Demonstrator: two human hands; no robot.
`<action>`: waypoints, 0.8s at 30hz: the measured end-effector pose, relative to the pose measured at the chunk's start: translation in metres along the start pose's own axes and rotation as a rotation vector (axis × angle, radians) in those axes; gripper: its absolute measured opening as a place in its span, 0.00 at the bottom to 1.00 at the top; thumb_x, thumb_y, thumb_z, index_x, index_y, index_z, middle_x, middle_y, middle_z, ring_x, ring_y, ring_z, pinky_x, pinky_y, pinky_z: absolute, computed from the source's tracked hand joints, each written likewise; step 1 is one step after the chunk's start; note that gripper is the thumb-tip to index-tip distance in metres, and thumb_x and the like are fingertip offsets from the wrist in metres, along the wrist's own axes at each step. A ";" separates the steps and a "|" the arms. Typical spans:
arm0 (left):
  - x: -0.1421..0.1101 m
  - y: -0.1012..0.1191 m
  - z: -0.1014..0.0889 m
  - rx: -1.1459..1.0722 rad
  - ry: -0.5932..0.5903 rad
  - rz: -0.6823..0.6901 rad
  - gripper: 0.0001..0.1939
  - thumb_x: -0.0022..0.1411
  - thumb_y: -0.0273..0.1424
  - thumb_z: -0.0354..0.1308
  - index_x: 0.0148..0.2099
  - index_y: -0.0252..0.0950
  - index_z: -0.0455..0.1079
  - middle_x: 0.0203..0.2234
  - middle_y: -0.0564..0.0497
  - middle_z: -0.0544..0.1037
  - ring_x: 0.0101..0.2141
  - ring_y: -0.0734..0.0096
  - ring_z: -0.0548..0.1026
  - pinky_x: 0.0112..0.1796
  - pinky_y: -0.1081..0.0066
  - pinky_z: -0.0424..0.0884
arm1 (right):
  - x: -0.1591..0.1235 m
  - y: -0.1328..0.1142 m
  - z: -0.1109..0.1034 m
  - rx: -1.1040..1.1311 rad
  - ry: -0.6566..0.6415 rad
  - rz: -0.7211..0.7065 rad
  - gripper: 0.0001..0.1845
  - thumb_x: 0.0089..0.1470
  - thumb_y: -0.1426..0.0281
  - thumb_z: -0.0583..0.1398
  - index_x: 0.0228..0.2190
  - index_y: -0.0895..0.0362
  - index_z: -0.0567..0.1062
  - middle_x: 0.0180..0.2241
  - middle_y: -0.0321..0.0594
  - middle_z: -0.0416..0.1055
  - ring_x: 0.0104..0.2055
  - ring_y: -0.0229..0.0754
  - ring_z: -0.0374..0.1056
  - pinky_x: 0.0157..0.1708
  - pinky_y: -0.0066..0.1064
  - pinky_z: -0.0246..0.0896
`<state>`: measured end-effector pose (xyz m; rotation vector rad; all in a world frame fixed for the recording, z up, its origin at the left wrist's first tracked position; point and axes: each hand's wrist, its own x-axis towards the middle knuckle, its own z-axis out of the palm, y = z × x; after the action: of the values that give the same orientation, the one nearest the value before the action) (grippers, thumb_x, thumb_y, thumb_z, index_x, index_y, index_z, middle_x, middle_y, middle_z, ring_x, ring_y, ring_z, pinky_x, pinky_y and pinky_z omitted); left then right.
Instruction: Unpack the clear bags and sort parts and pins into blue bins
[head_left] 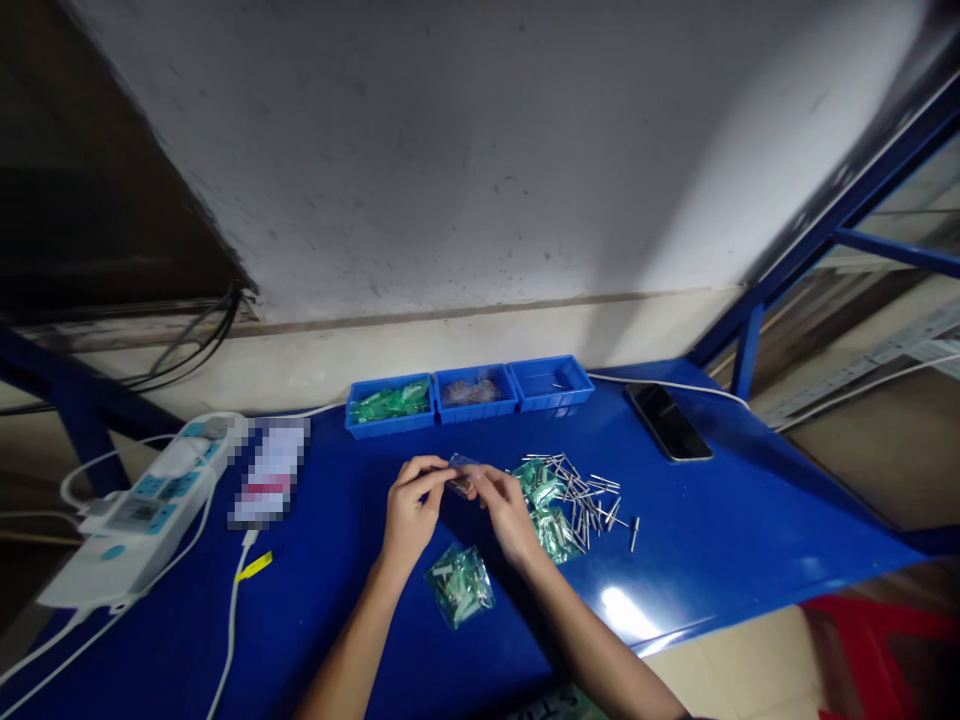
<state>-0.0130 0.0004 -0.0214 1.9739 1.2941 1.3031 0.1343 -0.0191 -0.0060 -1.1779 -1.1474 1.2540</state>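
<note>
Both hands meet over the middle of the blue table. My left hand pinches the left side of a small clear plastic bag. On its other side, the fingers of my right hand are closed on the same bag; its contents are partly hidden. Below the hands lies a small pile of green-tinted packets. More green packets rest just right of my right hand, beside a loose scatter of thin silver rivet-like pins.
Along the wall stand three blue bins: one with green packets, one with clear bags, one with a few pins. A black phone lies right. At left are a power strip, a charging phone and white cables.
</note>
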 end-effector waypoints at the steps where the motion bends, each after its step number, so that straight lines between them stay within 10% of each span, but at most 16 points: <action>1: 0.000 -0.001 0.000 0.003 0.010 0.008 0.13 0.61 0.25 0.51 0.36 0.40 0.77 0.36 0.48 0.74 0.37 0.68 0.72 0.40 0.68 0.69 | 0.001 0.002 0.001 0.041 -0.002 0.032 0.16 0.54 0.60 0.55 0.30 0.59 0.75 0.23 0.36 0.67 0.27 0.37 0.62 0.29 0.28 0.57; 7: 0.000 0.003 0.000 0.004 0.047 -0.042 0.12 0.63 0.27 0.50 0.39 0.40 0.75 0.38 0.48 0.71 0.39 0.69 0.71 0.40 0.70 0.69 | 0.011 -0.001 0.000 0.041 0.169 -0.011 0.11 0.50 0.63 0.60 0.28 0.59 0.71 0.24 0.35 0.67 0.25 0.35 0.61 0.27 0.27 0.57; 16: -0.016 0.031 0.029 0.240 -0.334 -0.062 0.13 0.57 0.37 0.58 0.45 0.42 0.71 0.41 0.47 0.72 0.43 0.56 0.69 0.45 0.57 0.64 | 0.012 -0.106 -0.036 -0.283 0.985 -1.155 0.12 0.50 0.78 0.60 0.35 0.51 0.67 0.35 0.38 0.63 0.37 0.40 0.66 0.37 0.36 0.62; 18: -0.022 0.035 0.037 0.301 -0.417 -0.058 0.19 0.53 0.38 0.62 0.48 0.43 0.70 0.43 0.46 0.72 0.44 0.54 0.68 0.45 0.57 0.64 | 0.019 -0.105 -0.040 -0.486 0.887 -1.118 0.11 0.51 0.77 0.59 0.37 0.51 0.69 0.36 0.40 0.65 0.38 0.42 0.67 0.38 0.38 0.63; 24: -0.020 0.031 0.037 0.351 -0.463 -0.101 0.10 0.60 0.29 0.53 0.44 0.42 0.70 0.40 0.48 0.72 0.40 0.63 0.72 0.41 0.66 0.66 | 0.048 -0.049 -0.055 -0.862 0.069 -0.477 0.14 0.55 0.63 0.56 0.40 0.56 0.74 0.36 0.44 0.73 0.41 0.47 0.68 0.43 0.39 0.62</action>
<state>0.0313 -0.0273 -0.0240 2.2306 1.4240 0.5437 0.1927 0.0300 0.0384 -1.4043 -1.8632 0.3275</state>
